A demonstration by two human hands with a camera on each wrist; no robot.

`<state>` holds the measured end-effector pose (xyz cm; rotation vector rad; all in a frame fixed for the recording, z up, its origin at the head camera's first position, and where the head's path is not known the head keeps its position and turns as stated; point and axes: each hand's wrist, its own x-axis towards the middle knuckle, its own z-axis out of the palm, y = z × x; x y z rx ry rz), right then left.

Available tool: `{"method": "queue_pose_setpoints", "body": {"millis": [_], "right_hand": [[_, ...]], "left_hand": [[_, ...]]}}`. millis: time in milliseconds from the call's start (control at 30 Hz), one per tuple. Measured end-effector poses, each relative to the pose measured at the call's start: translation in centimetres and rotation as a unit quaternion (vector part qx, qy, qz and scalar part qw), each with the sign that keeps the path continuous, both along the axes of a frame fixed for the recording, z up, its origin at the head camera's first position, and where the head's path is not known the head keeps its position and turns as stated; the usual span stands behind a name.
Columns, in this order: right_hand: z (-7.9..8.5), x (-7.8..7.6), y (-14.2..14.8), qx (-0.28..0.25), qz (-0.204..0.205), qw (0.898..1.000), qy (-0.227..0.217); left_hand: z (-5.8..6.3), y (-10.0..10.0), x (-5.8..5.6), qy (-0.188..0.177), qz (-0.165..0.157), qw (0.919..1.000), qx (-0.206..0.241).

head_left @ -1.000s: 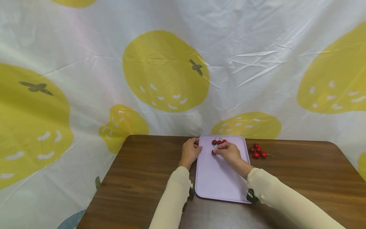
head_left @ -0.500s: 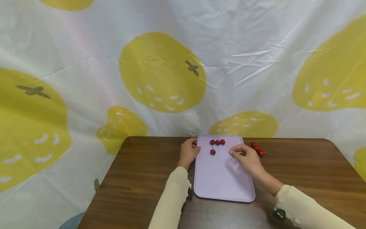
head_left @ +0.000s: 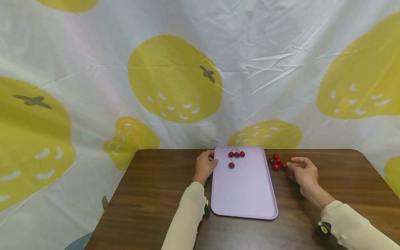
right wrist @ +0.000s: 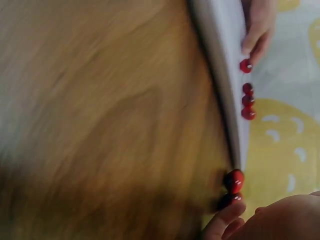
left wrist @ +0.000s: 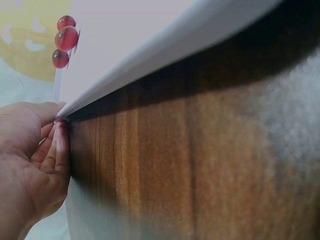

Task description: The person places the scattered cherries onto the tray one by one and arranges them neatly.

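A pale lilac tray (head_left: 243,187) lies on the wooden table. Three red cherries (head_left: 236,155) with stems form a row near its far edge, and a single cherry (head_left: 231,165) sits just below them. My left hand (head_left: 205,166) grips the tray's left rim; in the left wrist view its thumb is above the rim (left wrist: 125,67) and its fingers below. Right of the tray is a small pile of cherries (head_left: 276,166). At its right side are the fingertips of my right hand (head_left: 305,173), by the nearest cherry (head_left: 284,165); whether they pinch its stem is unclear.
The brown wooden table (head_left: 156,194) extends to both sides of the tray. Behind its far edge hangs a white cloth (head_left: 243,97) printed with large yellow fruit.
My right hand has let go of a cherry below the row on the tray and moved right to the pile. The left hand stays at the tray's rim.
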<state>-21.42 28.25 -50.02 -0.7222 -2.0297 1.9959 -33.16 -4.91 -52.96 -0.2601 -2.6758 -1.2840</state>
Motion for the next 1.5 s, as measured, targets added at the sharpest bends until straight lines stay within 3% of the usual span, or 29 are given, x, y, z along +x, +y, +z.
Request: {"method": "queue_pose_setpoints", "body": {"millis": [367,933,1500], "right_hand": [[-1.2,-0.9,0.3,0.077,0.010,0.996,-0.034],[-1.0,-1.5,0.3,0.164,0.043,0.983,-0.076],[-1.6,-1.3,0.1,0.170,0.036,0.983,-0.056]], "left_hand": [[0.1,0.0,0.4,-0.007,0.004,1.0000,0.004],[0.0,0.1,0.2,-0.019,0.008,0.9997,-0.010],[0.1,0.1,0.1,-0.017,0.009,0.9997,-0.015]]}}
